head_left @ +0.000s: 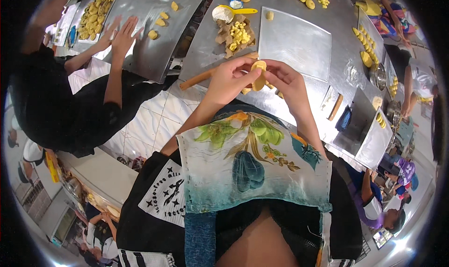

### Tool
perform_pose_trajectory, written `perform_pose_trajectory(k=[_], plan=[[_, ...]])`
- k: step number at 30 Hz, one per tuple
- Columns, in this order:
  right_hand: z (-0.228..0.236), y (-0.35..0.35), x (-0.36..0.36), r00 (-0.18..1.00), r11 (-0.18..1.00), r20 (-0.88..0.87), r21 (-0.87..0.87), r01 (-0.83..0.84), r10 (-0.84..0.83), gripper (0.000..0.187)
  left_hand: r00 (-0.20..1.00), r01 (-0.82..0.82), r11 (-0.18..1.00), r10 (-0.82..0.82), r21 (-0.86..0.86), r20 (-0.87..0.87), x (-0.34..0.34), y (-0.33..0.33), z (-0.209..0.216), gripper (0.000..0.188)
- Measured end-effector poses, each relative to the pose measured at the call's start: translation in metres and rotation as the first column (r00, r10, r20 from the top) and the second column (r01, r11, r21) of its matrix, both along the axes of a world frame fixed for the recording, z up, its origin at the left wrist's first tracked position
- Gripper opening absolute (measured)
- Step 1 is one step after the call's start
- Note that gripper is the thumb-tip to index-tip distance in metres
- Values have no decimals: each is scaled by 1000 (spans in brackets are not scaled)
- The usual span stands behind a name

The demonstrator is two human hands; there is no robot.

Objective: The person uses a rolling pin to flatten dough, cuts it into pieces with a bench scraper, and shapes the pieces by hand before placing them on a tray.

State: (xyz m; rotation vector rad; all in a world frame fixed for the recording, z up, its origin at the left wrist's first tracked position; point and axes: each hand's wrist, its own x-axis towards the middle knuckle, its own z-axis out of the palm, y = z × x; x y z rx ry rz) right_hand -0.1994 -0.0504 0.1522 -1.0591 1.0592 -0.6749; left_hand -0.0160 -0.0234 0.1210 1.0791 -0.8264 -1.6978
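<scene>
- Yellow oval of flattened dough [258, 80], held up between both hands near the table's edge, in front of the person's chest.
- Left hand [234, 79]: pinching its left side, thumb forward, fingers curled, forearm angled inward.
- Right hand [286, 81]: grasping its right side, thumb pointing inward, fingers bent.
- Tan wooden rolling pin [198, 79]: slanting behind the left hand.
- Shiny rectangular metal tray [297, 44]: beyond the right hand, on the grey steel table [200, 54].

Brightly lit, pale glare on the metal surface [343, 47], white flare [401, 245] at lower right, strong fisheye bending toward black rounded corners
</scene>
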Motion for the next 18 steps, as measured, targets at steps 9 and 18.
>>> perform_pose_trajectory(k=[9,18], plan=[[-4,6,-3,988,986,-45,65,154,-151,29,979,140,990,-142,23,147,-1,-9,11,36],[-7,8,-6,982,980,14,-72,188,-188,20,974,143,990,-142,6,178,-7,-13,15,30]])
